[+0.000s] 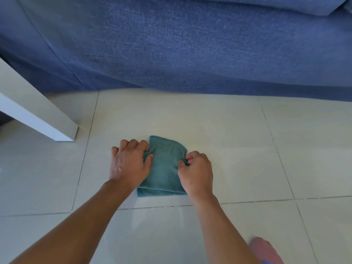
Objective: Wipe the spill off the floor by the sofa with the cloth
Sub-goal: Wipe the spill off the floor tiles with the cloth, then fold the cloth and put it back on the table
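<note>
The teal cloth [163,168] lies folded on the tiled floor [238,141], in front of the blue sofa [190,50], near a white table leg [38,111]. The left hand [129,164] pinches its left edge; the right hand [196,170] pinches its right edge. A faint wet streak shows just below the cloth, so some wiping looks left to do.

Bare forearms [76,225], no sleeves
</note>
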`<act>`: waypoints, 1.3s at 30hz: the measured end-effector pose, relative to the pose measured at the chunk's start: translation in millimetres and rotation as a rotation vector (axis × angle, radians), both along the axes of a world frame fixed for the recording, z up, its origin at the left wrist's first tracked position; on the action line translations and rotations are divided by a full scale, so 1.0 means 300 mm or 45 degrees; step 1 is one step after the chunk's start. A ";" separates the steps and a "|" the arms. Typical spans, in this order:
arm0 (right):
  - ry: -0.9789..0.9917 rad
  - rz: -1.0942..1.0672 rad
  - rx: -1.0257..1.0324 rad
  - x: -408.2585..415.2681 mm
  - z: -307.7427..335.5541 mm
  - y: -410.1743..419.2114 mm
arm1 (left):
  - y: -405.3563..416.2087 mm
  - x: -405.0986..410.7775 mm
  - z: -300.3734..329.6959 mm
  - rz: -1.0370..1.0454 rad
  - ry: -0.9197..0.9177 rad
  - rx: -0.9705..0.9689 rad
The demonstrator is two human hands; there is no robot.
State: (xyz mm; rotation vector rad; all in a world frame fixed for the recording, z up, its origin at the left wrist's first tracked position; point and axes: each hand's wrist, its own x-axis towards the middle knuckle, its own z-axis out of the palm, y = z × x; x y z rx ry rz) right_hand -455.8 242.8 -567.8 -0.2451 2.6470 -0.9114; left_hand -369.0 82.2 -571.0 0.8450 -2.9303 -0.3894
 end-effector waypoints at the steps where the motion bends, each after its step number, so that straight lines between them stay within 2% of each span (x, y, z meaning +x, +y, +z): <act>1: 0.016 0.001 -0.003 0.007 0.000 -0.001 | 0.001 0.002 0.006 -0.007 0.020 0.025; 4: 0.044 0.009 -0.076 0.011 0.012 -0.008 | 0.004 0.007 0.036 -0.023 0.176 0.244; 7: -0.040 -0.001 -0.245 0.001 0.026 -0.011 | 0.008 0.005 0.067 0.011 0.306 0.540; 9: -0.102 -0.029 -0.359 -0.004 0.037 -0.010 | 0.009 0.008 0.082 0.055 0.313 0.691; 13: -0.360 -0.048 -0.537 -0.020 0.075 -0.008 | -0.022 0.022 0.117 0.258 0.235 1.199; 17: -0.528 0.109 -0.437 -0.051 0.058 -0.007 | -0.053 0.053 0.114 0.289 0.209 1.494; 21: -0.571 0.157 -0.326 -0.055 0.039 -0.024 | -0.056 0.076 0.103 0.303 0.028 1.412; 24: -0.549 0.218 -0.310 -0.061 0.053 -0.041 | -0.050 0.081 0.122 0.306 0.114 1.420; 31: -0.522 0.319 -0.374 -0.124 0.150 -0.108 | -0.079 0.071 0.189 0.270 0.189 1.208; 35: -0.550 0.356 -0.359 -0.199 0.280 -0.172 | -0.111 0.015 0.319 0.284 0.198 1.159; 39: -0.510 0.463 -0.330 -0.261 0.481 -0.243 | -0.122 -0.041 0.533 0.302 0.264 1.096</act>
